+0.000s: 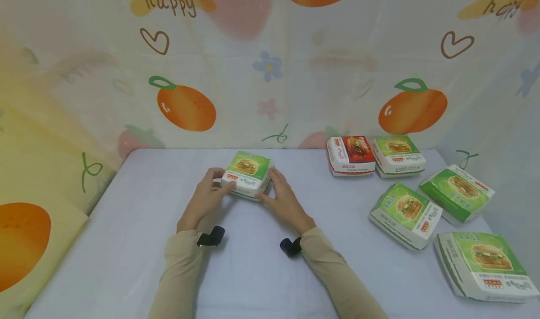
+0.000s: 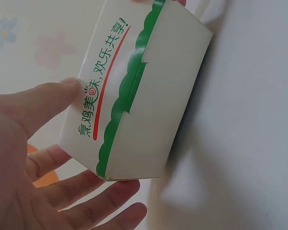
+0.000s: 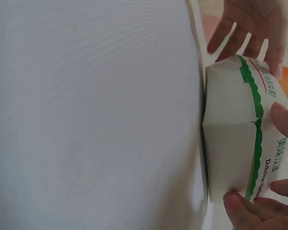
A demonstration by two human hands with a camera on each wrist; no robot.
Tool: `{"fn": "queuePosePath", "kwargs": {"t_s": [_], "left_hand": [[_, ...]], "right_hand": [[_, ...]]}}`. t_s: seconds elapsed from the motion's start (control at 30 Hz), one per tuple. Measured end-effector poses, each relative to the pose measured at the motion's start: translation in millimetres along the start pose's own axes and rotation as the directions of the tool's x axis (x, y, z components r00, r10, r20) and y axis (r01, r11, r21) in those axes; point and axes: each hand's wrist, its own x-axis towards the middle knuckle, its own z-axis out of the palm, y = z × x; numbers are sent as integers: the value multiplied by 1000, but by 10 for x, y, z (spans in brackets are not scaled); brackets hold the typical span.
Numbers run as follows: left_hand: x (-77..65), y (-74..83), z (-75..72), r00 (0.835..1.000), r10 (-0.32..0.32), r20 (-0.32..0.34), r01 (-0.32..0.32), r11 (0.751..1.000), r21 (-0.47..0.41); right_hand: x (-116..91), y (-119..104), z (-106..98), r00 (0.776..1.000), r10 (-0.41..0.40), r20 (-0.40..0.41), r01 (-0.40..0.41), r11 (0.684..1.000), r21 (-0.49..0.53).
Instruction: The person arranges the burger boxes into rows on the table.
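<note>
White covers the table [image 1: 126, 244], whose left edge meets a yellowish printed cloth [image 1: 46, 169]; the left hand [image 1: 205, 193], in a beige sleeve [image 1: 175, 272] with a black device [image 1: 212, 236] at its wrist, holds the near left corner of a green-and-white burger box [image 1: 246, 171], thumb on its top edge and fingers along its side; that box sits near the table's back edge, a little left of that edge's middle; the right hand [image 1: 288, 202] grips the same box at its right side between thumb and fingers; further right, a red-and-white box [image 1: 351, 156] stands near the back edge, with a green-topped box [image 1: 398, 156] just beside it, close to the back right corner; nearer the front, a tilted-looking box [image 1: 406, 215] lies askew, inward from the right edge; another green box [image 1: 457, 193] is beside it at that edge; last, a larger-looking box [image 1: 485, 266] lies nearest the front, along the right edge.
</note>
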Motion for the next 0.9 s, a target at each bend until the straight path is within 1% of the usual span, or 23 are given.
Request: {"fn": "queuePosePath", "kwargs": {"t_s": [0.17,0.37,0.5,0.67,0.9], "left_hand": [[8,-59,-41,1000,-10,-4,10,1000,-3],[-6,-113,-103,1000,-22,-21,21,1000,-9],[-11,-150,-141,999,-12,-41,12,1000,-3],[-9,-193,-178,998,-8,-67,8,1000,3],[-35,-195,-253,995,-18,-96,17,1000,-17]], "right_hand": [[59,-41,48,1000,2,5,-2,1000,8],[144,-86,134,1000,-3,2,3,999,53],[188,-114,190,1000,0,5,-1,997,74],[239,-140,244,1000,-12,6,11,997,75],[304,-176,291,999,-20,28,18,997,78]]}}
